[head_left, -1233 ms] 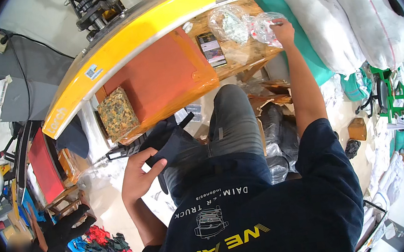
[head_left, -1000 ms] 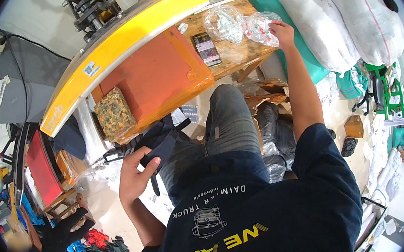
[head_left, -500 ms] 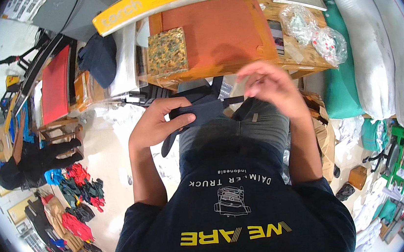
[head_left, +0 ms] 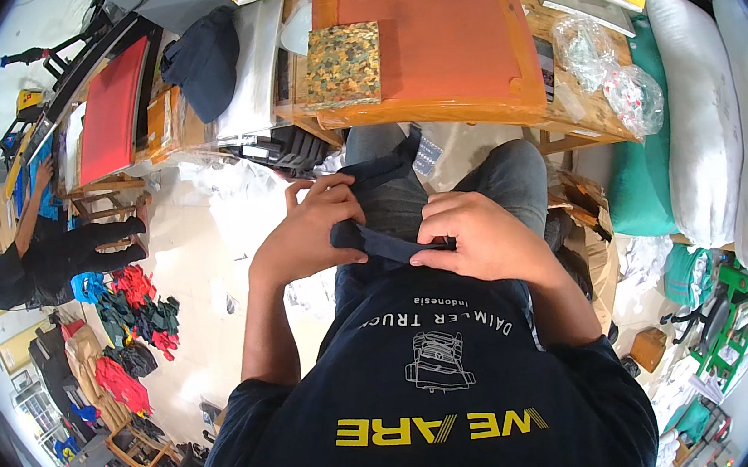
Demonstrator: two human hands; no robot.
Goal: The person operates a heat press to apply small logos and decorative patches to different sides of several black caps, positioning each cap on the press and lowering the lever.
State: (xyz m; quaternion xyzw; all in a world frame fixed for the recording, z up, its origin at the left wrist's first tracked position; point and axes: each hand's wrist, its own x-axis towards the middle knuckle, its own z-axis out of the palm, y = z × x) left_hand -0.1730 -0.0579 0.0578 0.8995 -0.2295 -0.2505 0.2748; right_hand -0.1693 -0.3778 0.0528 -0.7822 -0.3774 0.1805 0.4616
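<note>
Evidently, the work is partway along: the dark cloth [head_left: 386, 245] is up off the table, held over the lap at the middle of the frame, with its narrow band spanning the gap between both hands. The left hand [head_left: 308, 233] grips the band's left end between thumb and fingers, its upper fingers close to another fold of the cloth. The right hand [head_left: 482, 238] pinches the right end, thumb below and fingers curled above. So both ends are gathered, but whether anything is fastened there is hidden by the fingertips, and how much handling remains cannot be told.

Toward the upper right, two clear bags [head_left: 634, 100] lie on the table, one holding red bits, neither touched. At the upper centre, the red pad [head_left: 455, 52] bears a speckled block [head_left: 344, 65]; at the upper left rests a dark cap [head_left: 203, 64].
</note>
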